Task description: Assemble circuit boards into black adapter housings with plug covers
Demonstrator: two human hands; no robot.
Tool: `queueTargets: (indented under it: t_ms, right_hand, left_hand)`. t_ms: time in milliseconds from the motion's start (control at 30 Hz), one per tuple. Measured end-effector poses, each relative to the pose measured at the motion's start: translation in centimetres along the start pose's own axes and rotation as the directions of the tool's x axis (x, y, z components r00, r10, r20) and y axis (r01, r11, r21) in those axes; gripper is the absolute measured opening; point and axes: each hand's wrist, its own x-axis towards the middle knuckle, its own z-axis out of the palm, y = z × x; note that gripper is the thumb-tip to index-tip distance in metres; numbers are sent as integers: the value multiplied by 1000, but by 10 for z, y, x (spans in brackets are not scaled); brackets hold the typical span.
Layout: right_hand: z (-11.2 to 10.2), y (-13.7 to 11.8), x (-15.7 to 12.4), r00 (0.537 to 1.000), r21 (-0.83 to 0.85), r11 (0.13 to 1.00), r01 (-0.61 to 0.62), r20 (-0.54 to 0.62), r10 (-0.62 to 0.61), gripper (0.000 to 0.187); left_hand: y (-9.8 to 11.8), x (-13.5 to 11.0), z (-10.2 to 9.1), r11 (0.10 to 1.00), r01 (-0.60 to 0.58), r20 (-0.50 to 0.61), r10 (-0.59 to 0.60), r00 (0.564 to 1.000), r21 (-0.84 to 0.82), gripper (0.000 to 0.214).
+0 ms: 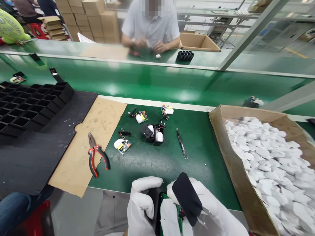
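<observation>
My left hand (140, 208), in a white glove, is closed around a black plastic case (155, 201) at the bottom of the view. Beside the case is a green circuit board (180, 219), with a white pad or glove finger over part of it. My right hand (211, 206), also gloved, grips a black plug cover (186, 196) with metal prongs, tilted above the board. My fingertips partly hide the board and case. Ahead on the green bench lie two filled black cases (158, 138), circuit boards (123, 145) with white pads, and tweezers (182, 144).
Red-handled pliers (94, 155) lie on cardboard (71, 164) at left, near a block of black cases (31, 108). A carton (226, 157) of white pads stands at right. Across the bench, a person (151, 29) works behind the green divider (110, 77).
</observation>
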Motion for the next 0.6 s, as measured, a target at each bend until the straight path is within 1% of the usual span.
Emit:
queueTargets:
  t_ms: [67, 133, 233, 300, 367, 433, 500, 567, 600]
  right_hand:
    - [-3, -1, 1, 1000, -9, 1000, -5, 23, 5, 29]
    - [-4, -3, 1, 1000, -18, 1000, -10, 29, 11, 28]
    - [-2, -6, 4, 1000, -23, 1000, -19, 16, 20, 29]
    - [1, -7, 7, 999, -24, 999, -32, 2, 32, 23]
    - [3, -9, 9, 999, -23, 998, -53, -12, 52, 13]
    - [6, -10, 11, 997, -20, 997, -75, -23, 74, 16]
    - [7, -12, 13, 995, -18, 995, -96, -34, 96, 23]
    - [9, -14, 14, 992, -16, 993, -115, -46, 114, 30]
    - [11, -15, 15, 991, -14, 992, -122, -50, 121, 32]
  left_hand:
    - [-2, 6, -5, 999, -28, 34, 28, 999, 23, 39]
    - [-6, 15, -15, 996, -79, 116, 73, 990, 46, 44]
    - [-12, 28, -30, 981, -184, 246, 165, 955, 55, 48]
    - [-15, 30, -35, 973, -229, 282, 209, 936, 38, 47]
    - [-17, 26, -33, 972, -233, 297, 217, 930, 21, 47]
    - [-16, 19, -27, 982, -187, 254, 172, 952, 36, 47]
    - [-13, 12, -19, 992, -106, 168, 93, 981, 70, 47]
    - [-10, 10, -15, 996, -32, 94, 24, 995, 85, 46]
    - [-9, 11, -14, 996, -14, 86, 7, 996, 83, 47]
